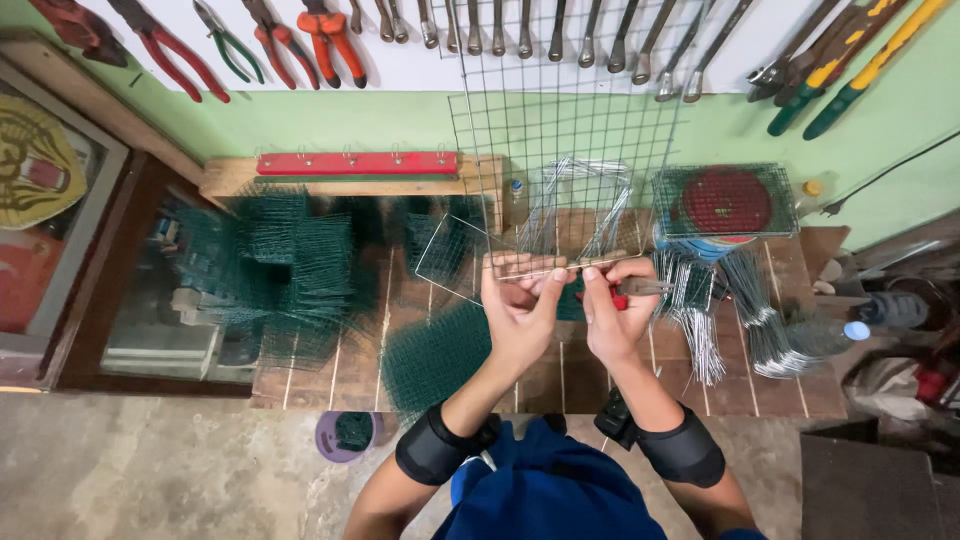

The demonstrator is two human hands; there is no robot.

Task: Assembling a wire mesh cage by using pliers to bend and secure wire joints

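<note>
Fingers (540, 285) of left hand (518, 310) pinching wire panel's (560, 225) lower edge; right hand (612, 315) gripping red-handled pliers (640, 288).
Head view: panel held above wooden bench (330, 370), between both hands. Could slip or spring free under loosened pinch; cut wire ends likely to prick fingertips.

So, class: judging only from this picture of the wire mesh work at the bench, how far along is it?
Done: a heap of folded green mesh pieces lies at the bench's left side. In hand: the left hand steadies a bare wire frame while the right hand holds red-handled pliers to it. Left: bundles of loose wire pieces lie unused at the right, so much seems to remain.
</note>
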